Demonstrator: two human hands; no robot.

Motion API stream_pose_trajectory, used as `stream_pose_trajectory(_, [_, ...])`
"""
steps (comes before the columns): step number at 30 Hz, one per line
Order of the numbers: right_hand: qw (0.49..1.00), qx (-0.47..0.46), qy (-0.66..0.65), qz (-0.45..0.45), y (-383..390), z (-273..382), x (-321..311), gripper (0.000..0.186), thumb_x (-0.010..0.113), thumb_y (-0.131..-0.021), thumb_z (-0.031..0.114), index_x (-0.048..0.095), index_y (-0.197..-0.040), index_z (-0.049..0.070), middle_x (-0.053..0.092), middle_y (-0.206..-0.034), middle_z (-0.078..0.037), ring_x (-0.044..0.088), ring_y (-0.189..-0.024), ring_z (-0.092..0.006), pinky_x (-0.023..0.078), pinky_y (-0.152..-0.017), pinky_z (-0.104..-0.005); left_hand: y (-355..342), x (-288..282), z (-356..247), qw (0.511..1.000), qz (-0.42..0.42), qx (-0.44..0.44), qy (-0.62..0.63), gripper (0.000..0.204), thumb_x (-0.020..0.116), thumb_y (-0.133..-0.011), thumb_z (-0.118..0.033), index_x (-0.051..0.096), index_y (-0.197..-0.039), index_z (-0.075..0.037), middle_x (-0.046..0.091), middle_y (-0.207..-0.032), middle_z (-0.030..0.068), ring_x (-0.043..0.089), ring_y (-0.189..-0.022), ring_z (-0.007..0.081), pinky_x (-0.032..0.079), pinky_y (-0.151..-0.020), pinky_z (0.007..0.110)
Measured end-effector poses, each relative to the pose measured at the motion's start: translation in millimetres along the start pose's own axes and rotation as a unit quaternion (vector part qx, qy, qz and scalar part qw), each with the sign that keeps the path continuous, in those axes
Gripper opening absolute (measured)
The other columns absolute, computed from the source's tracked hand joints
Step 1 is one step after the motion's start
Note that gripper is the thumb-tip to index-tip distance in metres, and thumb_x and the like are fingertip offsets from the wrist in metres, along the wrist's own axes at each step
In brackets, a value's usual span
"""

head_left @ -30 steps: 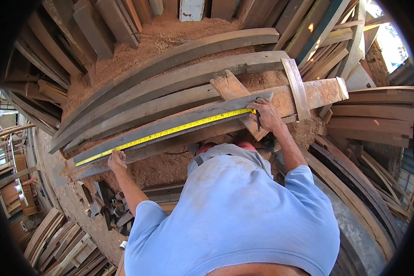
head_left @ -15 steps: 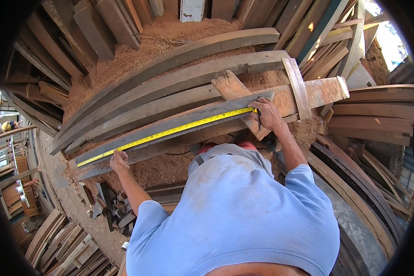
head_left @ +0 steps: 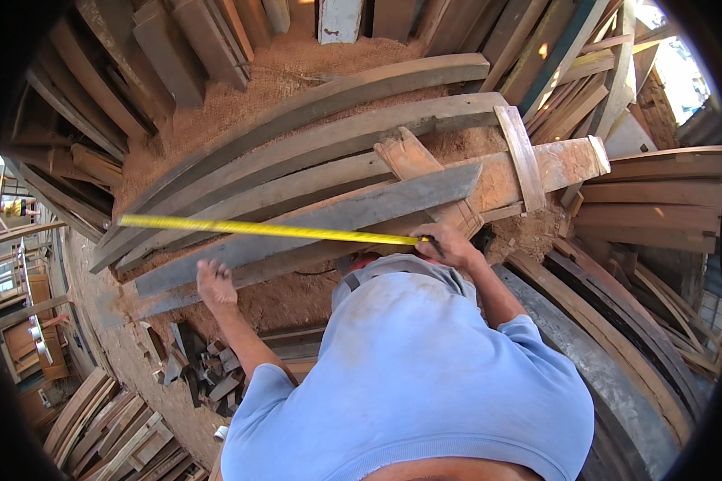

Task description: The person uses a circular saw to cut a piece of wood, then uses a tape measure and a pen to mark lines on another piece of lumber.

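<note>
My right hand point(head_left: 449, 246) is closed around the body end of a tape measure, near my waist. Its yellow blade point(head_left: 265, 228) sticks out far to the left, raised off the wood and slightly blurred. Something dark and thin pokes from the same hand; whether it is a pencil I cannot tell. Below the blade lies a long grey wooden plank point(head_left: 313, 220), its right end cut at a slant. My left hand point(head_left: 215, 282) is open at the plank's near edge, fingers upward, holding nothing.
Curved timber beams point(head_left: 313, 132) lie beyond the plank on sawdust point(head_left: 273, 84). A short board point(head_left: 521, 156) crosses the right end. Small offcuts point(head_left: 217, 369) are heaped at the lower left. Stacked curved timbers point(head_left: 642, 196) stand on the right, with boards leaning along the back.
The tape blade has come up off the plank, its left end swinging away from me. My left hand has let go of it. My right hand has drawn back toward my waist.
</note>
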State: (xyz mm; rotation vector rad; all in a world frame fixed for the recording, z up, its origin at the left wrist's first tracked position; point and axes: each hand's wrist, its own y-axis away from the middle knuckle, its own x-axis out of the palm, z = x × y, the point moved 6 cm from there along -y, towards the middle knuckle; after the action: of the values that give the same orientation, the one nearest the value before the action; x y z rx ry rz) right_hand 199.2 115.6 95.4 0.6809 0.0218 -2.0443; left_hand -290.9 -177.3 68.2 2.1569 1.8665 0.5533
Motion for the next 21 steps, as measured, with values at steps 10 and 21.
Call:
stream_pose_trajectory(10, [0.917, 0.134, -0.027, -0.375, 51.6, -89.3, -128.6, 0.030, 0.066, -0.097, 0.015, 0.071, -0.121, -0.003, 0.072, -0.095, -0.010, 0.066, -0.090, -0.0195, 0.054, -0.079, -0.0364, -67.5, -28.6, 23.3, 0.936, -0.267, -0.132, -0.186, 0.161, 0.090, -0.069, -0.070, -0.018, -0.163, 0.004, 0.018, -0.173, 0.0250, 0.031, -0.154, 0.0482, 0.038, -0.121, 0.059])
stream_pose_trajectory(21, [0.825, 0.276, -0.219, -0.442, 56.0, -216.2, -103.5, 0.039, 0.069, -0.096, 0.030, 0.073, -0.119, -0.001, 0.066, -0.085, -0.005, 0.062, -0.069, -0.0174, 0.052, -0.059, -0.0341, -84.3, -14.5, 36.7, 0.916, -0.283, -0.118, -0.257, 0.163, 0.096, -0.071, -0.052, -0.031, -0.158, 0.002, 0.013, -0.173, 0.0272, 0.029, -0.156, 0.0441, 0.038, -0.121, 0.061])
